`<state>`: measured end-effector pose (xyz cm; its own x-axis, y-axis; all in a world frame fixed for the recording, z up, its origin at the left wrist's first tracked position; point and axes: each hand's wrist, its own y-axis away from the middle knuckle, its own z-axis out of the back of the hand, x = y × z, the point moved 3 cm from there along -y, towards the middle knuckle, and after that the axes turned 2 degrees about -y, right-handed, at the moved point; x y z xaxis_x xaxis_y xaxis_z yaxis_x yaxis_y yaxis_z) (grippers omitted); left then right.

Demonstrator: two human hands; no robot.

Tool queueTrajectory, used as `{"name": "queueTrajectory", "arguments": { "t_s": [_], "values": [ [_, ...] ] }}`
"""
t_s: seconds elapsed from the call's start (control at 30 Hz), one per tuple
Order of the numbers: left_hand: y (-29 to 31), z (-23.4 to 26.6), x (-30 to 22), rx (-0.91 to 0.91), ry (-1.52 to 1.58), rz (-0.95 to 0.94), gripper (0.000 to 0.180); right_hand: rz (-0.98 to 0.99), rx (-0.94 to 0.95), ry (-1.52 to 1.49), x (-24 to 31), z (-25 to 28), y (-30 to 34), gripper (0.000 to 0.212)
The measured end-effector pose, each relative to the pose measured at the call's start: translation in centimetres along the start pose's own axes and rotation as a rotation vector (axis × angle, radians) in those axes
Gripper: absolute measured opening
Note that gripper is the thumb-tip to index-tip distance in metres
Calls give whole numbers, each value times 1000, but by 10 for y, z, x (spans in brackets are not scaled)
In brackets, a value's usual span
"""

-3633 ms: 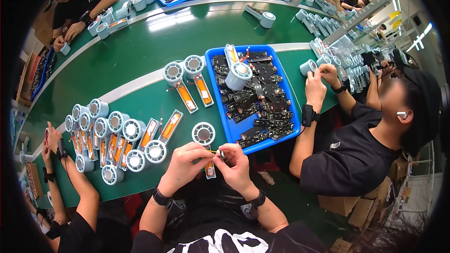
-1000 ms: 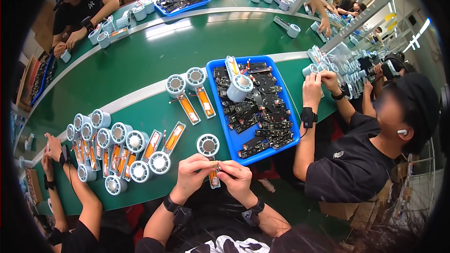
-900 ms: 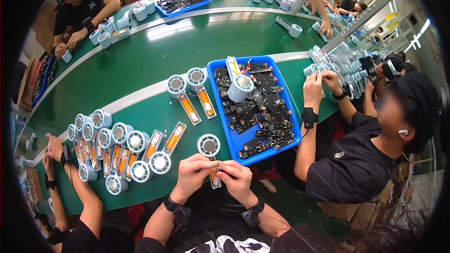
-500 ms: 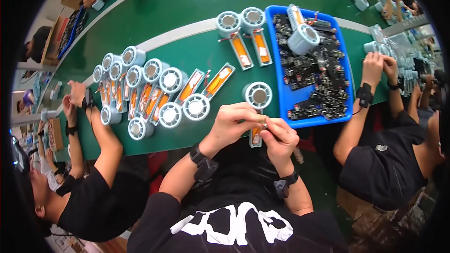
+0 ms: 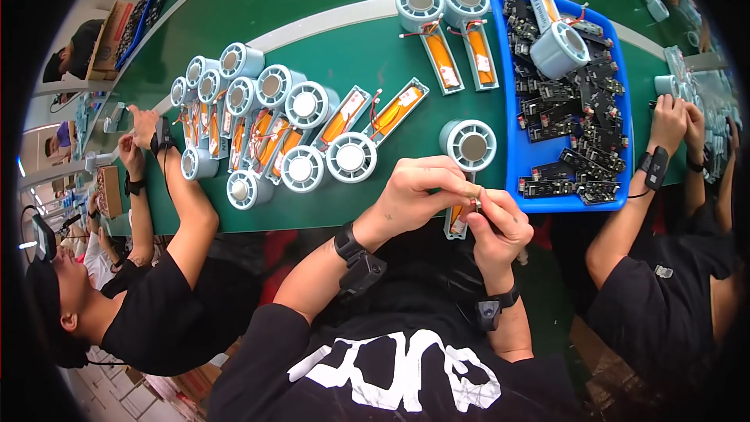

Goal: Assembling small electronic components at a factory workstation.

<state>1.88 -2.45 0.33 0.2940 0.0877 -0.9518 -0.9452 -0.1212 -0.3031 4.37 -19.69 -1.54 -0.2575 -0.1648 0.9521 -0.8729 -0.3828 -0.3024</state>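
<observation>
Compared with the views up to a few seconds earlier, the camera had swung so that the green counter (image 5: pixel 344 39) ran across the top of the picture and the person's torso filled the lower middle. The hands themselves had not changed their work: both remained closed together on the same small pale-blue fan unit (image 5: pixel 459 217), held at the near edge of the counter, just below the round fan head (image 5: pixel 473 144). This steadiness suggested that a fine fitting step on the unit was in progress rather than a pick or a place.

The left hand (image 5: pixel 422 191) was clenched over the upper part of the unit, fingers curled down across it. The right hand (image 5: pixel 496 223) pinched a small part against the unit from the other side; what that part was could not be told.

Open room: a strip of bare counter lay to the left of the hands, between them and the cluster of finished fan units (image 5: pixel 266 121). To the right, the blue tray (image 5: pixel 562 94) of dark circuit boards sat just beside the right hand, its near rim close to the knuckles, leaving little side clearance there. A co-worker's forearm (image 5: pixel 180 195) crossed the counter edge well to the left, and another co-worker's hands (image 5: pixel 676 121) worked beyond the tray on the right.
</observation>
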Motion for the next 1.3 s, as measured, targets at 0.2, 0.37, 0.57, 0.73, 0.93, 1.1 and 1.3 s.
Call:
{"name": "queueTrajectory", "arguments": {
  "t_s": [0.2, 0.37, 0.57, 0.73, 0.93, 1.1, 1.3],
  "values": [
    [0, -1, -2, 37, -8, 21, 21, -23, 38, 48, 4, 10, -1, 35],
    [-1, -1, -2, 53, 22, -13, 24, -41, 27, 17, 8, 10, -3, 35],
    [-4, 1, -5, 73, 31, 9, 25, -30, 25, -49, 4, 9, -2, 34],
    [-6, 3, -5, 79, 51, 26, 25, -2, 81, -54, 5, 11, -6, 33],
    [-8, -3, -6, 78, 95, -2, 20, 39, 101, -49, 5, 11, -8, 28],
    [-5, 2, 1, 123, -10, 61, 19, 88, 168, 62, 8, 12, -16, 21],
    [15, 27, 0, 4, -181, -89, 25, 126, 53, -121, 3, -31, -16, 34]
  ]
}}
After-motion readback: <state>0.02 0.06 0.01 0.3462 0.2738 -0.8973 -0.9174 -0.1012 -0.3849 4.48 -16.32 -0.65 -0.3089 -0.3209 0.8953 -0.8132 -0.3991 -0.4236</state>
